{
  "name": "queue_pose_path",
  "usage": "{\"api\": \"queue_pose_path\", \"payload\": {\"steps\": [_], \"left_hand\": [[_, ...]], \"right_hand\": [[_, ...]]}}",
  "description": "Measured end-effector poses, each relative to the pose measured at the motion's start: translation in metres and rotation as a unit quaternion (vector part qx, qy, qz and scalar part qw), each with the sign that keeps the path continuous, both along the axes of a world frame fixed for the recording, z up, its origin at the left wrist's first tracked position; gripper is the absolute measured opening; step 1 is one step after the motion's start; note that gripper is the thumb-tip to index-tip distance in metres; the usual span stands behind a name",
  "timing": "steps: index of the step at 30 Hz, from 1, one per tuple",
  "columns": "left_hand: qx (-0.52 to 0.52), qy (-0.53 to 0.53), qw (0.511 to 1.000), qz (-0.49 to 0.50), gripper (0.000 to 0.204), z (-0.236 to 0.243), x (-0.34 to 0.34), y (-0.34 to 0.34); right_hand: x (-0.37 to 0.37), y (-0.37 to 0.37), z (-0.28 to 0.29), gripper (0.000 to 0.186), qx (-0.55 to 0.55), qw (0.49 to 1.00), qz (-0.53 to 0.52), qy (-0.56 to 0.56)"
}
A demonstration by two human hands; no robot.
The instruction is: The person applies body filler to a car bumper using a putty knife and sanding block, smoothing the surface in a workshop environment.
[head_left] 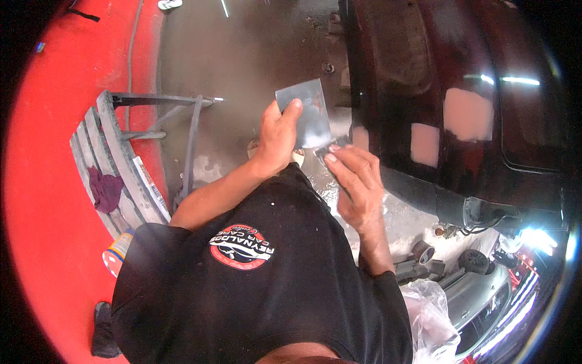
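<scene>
- A flat grey plate is gripped by the left hand; the thumb is laid across its upper face, and the other fingers are mostly hidden.
- A small dark piece is pinched by the closed fingers of the right hand, at the plate's lower right corner; whether the two are touching cannot be told.
- The plate is held tilted in front of the body, its surface marked by pale and reddish smears.
- The torso is covered by a black shirt with a round printed badge.
- To the right, a dark red vehicle is seen, its side marked by pinkish patches.
- To the left, a purple cloth is draped over a slatted bench, and a long white box is set near it.
- At lower right, a silver car is partly covered by clear plastic in this view.
</scene>
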State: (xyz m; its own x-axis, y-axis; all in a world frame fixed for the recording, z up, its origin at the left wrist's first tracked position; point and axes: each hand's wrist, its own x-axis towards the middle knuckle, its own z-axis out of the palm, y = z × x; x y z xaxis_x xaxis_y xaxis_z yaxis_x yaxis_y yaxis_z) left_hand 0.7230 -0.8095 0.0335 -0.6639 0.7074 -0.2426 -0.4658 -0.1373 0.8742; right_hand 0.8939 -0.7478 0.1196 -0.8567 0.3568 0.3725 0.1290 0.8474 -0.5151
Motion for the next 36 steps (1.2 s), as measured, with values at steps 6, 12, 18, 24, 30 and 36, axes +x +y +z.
{"api": "queue_pose_path", "payload": {"steps": [6, 12, 18, 24, 30, 36], "left_hand": [[0.057, -0.356, 0.928, -0.097, 0.031, -0.003, -0.009, -0.02], [-0.001, -0.046, 0.998, -0.036, 0.028, 0.01, -0.009, -0.029], [0.06, -0.221, 0.965, -0.127, 0.029, 0.021, -0.018, -0.034], [0.084, -0.116, 0.981, -0.128, 0.039, 0.028, -0.027, -0.033], [-0.064, 0.24, 0.966, -0.068, 0.033, 0.033, -0.028, -0.036], [-0.037, 0.143, 0.988, 0.04, 0.025, 0.031, -0.056, -0.038]], "right_hand": [[0.002, -0.002, -0.059, 0.063, 0.031, 0.995, -0.08, -0.045], [-0.009, -0.007, -0.054, 0.062, 0.013, 0.995, -0.089, -0.038], [-0.012, -0.009, -0.002, 0.051, 0.076, 0.995, -0.016, -0.061], [-0.004, 0.012, -0.039, 0.049, 0.088, 0.991, -0.097, -0.036], [-0.056, -0.014, -0.022, 0.054, -0.023, 0.998, 0.004, -0.058], [-0.052, -0.013, -0.004, 0.047, -0.032, 0.994, 0.058, -0.089]]}}
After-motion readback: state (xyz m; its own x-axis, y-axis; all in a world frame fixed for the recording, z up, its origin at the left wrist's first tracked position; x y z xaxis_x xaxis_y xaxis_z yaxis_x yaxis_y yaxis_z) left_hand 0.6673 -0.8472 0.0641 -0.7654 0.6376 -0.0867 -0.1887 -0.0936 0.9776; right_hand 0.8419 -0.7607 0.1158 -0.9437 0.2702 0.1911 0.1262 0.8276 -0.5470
